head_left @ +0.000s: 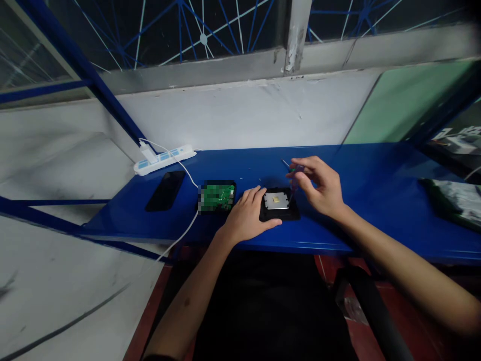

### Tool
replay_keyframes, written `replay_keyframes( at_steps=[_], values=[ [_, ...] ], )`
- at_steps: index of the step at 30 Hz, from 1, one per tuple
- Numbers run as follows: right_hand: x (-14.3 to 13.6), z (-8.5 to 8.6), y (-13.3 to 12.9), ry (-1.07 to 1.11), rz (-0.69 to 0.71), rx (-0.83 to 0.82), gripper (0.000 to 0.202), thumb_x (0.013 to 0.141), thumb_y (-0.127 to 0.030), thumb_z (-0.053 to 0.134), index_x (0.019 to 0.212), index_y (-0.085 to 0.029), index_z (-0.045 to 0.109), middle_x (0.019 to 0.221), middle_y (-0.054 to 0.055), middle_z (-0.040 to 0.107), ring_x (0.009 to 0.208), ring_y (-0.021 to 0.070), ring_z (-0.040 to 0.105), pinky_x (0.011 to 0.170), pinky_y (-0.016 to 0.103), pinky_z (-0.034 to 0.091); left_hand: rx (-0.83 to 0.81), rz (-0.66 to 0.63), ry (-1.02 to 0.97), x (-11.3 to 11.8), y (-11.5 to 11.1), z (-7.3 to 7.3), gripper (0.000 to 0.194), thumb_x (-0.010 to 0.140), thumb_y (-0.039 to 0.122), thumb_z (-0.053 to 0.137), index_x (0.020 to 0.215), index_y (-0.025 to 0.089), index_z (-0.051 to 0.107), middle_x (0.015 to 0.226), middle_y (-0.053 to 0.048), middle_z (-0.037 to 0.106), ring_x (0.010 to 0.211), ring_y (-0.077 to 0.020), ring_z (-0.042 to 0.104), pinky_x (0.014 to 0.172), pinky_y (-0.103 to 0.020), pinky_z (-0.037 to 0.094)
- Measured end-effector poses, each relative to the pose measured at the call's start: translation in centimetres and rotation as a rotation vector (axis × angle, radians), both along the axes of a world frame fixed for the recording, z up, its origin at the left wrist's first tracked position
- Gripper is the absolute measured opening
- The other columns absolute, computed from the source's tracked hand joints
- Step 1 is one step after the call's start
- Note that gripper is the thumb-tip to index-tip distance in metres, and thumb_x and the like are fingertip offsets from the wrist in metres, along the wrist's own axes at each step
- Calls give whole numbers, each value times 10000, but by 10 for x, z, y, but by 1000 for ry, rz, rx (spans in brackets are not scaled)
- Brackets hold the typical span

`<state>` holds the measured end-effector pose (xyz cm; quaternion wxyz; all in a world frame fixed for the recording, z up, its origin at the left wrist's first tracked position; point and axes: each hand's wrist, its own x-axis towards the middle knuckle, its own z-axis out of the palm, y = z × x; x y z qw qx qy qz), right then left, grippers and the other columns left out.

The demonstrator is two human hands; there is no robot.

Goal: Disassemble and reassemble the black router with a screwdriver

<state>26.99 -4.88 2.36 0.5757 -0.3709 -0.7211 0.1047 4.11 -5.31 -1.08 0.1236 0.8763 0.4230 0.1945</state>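
A black plastic casing (293,212) lies on the blue table, with a silver metal plate (269,201) in it that bears a small yellowish square. My left hand (246,213) braces the casing from its left side, thumb along the front edge and fingers at the back, gripping it. Above the right side of the plate, my right hand (319,185) is closed around a screwdriver (293,183) with a purplish see-through handle. Its thin shaft points down to the plate's right edge; the tip's contact is too small to make out.
Left of my left hand sits a green circuit board (221,196) in a black housing. A black phone (166,191), a white power strip (169,159) and a white cable (184,168) are further left. A second thin tool (284,163) lies behind my right hand. A plastic-wrapped bundle (456,203) rests far right.
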Motion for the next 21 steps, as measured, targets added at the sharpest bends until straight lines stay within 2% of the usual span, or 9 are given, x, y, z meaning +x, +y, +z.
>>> replay_keyframes(
  at_steps=[3,5,9,12,14,16,21],
  values=[
    [1,1,0,18,19,-24,351,992,-291,495,1321,-343,603,1104,42,706,832,188,724,733,402,614,-20,-3,-7,0,0,1,895,830,680,631,1494,165,322,1550,-203,380,1458,-385,319,1151,-580,351],
    [2,1,0,11,-16,-6,358,966,-296,552,1317,-341,607,1029,35,706,806,187,713,716,395,614,-25,-8,-10,-2,1,1,892,834,678,626,1498,165,320,1553,-210,372,1458,-394,315,1146,-597,348],
    [5,2,1,-51,-104,64,317,877,-309,697,1192,-341,676,923,34,634,756,189,645,651,380,591,-58,-35,-1,-5,0,1,901,841,693,609,1508,170,303,1584,-210,318,1472,-403,282,1144,-617,340],
    [5,3,0,-65,-71,61,295,945,-296,593,1230,-342,654,1041,52,641,822,197,678,708,399,592,-89,-39,20,-7,-1,3,901,847,674,615,1512,162,286,1601,-205,286,1486,-399,253,1163,-609,320],
    [4,3,-2,-51,-2,28,351,998,-264,476,1313,-356,602,1133,52,656,851,198,710,762,423,597,-97,-37,28,-7,-2,5,893,853,659,616,1510,151,286,1599,-208,288,1488,-394,250,1168,-602,316],
    [3,3,-2,-38,32,8,398,1010,-242,441,1365,-378,557,1155,45,664,849,199,717,761,430,601,-91,-41,22,-7,-3,6,877,855,649,618,1502,150,297,1588,-209,308,1485,-388,261,1164,-593,329],
    [1,2,-1,-103,-102,114,424,890,-265,681,1289,-391,612,930,38,592,783,207,609,645,399,575,-70,-42,-13,-7,-2,4,854,848,629,642,1487,164,319,1565,-198,350,1472,-373,292,1165,-579,337]
  ],
)
